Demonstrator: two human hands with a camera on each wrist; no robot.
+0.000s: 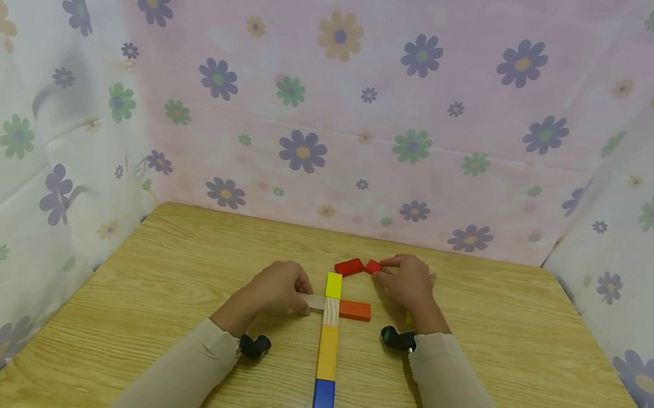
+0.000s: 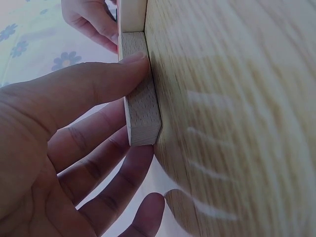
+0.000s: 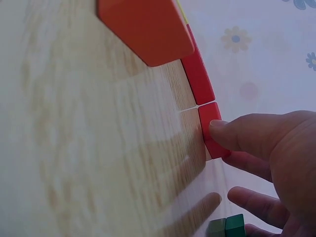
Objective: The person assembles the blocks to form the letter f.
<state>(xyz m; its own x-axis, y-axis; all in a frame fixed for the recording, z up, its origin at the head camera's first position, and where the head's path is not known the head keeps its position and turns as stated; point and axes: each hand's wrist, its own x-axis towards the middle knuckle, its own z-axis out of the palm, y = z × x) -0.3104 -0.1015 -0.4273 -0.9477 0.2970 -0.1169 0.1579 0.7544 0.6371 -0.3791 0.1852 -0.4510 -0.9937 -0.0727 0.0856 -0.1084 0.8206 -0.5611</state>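
A plain wooden block lies between the thumb and fingers of my left hand; in the left wrist view the thumb presses its near side. My right hand pinches a small red block at the back of the table. That block's corner meets a longer red block, which lies slanted near a yellow block. Below the yellow one, a striped wooden block sits between the plain block and an orange-red block. A yellow-orange block and a blue block continue the column toward me.
A green block stands beyond the right fingers in the right wrist view. Something small and yellow is partly hidden by the right wrist. Flowered cloth hangs behind and beside the wooden table.
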